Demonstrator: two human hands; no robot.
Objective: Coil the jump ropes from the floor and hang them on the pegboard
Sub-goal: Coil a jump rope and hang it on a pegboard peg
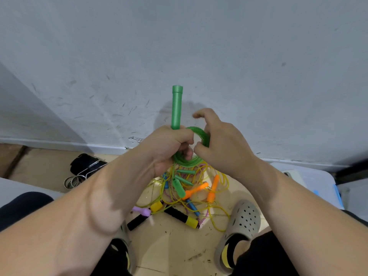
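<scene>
Far left on the floor (169,246), near the skirting: black gear with steel loops (83,166), not part of the job

Left hand (169,144) clenched round the base of the green handle (176,107), which sticks straight up against the wall (179,46); same fist also traps the gathered turns of the green rope coil (196,130). Probably held this way so the handle works as an anchor and the loops can't spring open

Coil is up in the air between the two hands, off the floor, over the pile of ropes (199,198)

The pile sits below the hands, between the feet: tangled yellow cord, orange handles (197,189), black-and-yellow handles (179,215), more green, blue and purple ones, all uncoiled

Right hand (225,150) curled on the right side of the coil, thumb under and fingers over, index lifted clear; looks like it is shaping or tucking the last turns

Grey clog (241,224) at right of the pile

No pegboard in view. Judgement: first rope nearly coiled, none hung yet; risk is loops slipping once either grip loosens
</scene>
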